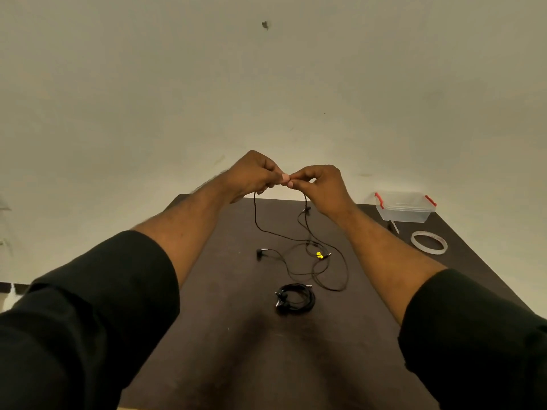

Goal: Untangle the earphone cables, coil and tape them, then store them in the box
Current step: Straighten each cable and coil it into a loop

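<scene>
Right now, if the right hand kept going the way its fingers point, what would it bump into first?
The right hand points its fingertips toward the left hand, and both pinch the same black cable. So it would probably meet the left hand's fingertips first; they already look almost touching, though depth is hard to judge.

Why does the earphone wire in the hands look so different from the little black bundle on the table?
The loose earphone cable sprawls in open loops, while the coiled earphones sit wound into a tight ring. The loose cable is lifted at one end, pinched by the left hand and right hand; the coiled earphones lie untouched on the table. Both are black.
</scene>
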